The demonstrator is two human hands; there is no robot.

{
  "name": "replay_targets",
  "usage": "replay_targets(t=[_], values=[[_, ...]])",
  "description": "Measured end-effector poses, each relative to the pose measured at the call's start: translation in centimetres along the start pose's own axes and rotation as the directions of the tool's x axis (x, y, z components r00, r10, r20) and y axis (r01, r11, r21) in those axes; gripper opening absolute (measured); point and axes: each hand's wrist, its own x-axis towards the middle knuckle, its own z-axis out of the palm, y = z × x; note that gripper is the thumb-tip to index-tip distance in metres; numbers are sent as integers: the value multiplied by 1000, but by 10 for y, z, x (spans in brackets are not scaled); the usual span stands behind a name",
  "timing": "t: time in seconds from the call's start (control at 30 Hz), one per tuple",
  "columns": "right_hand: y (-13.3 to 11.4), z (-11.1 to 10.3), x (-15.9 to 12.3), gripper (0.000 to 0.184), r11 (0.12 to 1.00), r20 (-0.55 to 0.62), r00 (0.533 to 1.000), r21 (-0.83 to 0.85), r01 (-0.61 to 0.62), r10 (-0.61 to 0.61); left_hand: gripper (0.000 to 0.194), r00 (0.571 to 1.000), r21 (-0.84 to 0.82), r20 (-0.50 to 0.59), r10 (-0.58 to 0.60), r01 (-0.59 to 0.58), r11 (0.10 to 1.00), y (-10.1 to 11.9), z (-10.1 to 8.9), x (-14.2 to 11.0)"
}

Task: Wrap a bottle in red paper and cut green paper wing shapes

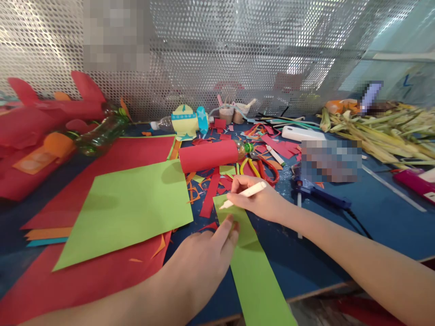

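Observation:
My right hand (pixel 255 199) is closed around a white marker (pixel 251 189), its tip at the upper end of a long green paper strip (pixel 258 276). My left hand (pixel 207 253) lies on the strip just below the tip, with its fingers stretched out and fingertips pressing the paper. The strip runs down past the table's front edge. Beyond my hands lies a plastic bottle wrapped in red paper (pixel 209 155), its green-capped neck to the right. A large green sheet (pixel 132 213) rests left of my left hand on red sheets (pixel 136 154).
Scissors with red and yellow handles (pixel 268 170) lie among paper scraps (pixel 214 190). To the right are a blue glue gun (pixel 321 195) with a cord and dry husks (pixel 380 131). Red-covered bottles (pixel 54 113) stand at left. A perforated metal screen (pixel 217 54) closes the back.

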Motion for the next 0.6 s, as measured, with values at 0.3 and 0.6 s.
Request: replay_targets(t=[0.3, 0.6], values=[[1, 1, 0, 16, 999, 8, 1000, -46, 3, -3, 58, 999, 21, 34, -1, 1, 1000, 1, -5, 1], [2, 3, -1, 14, 1000, 25, 999, -15, -27, 27, 56, 1000, 11, 10, -26, 26, 1000, 2, -2, 1]])
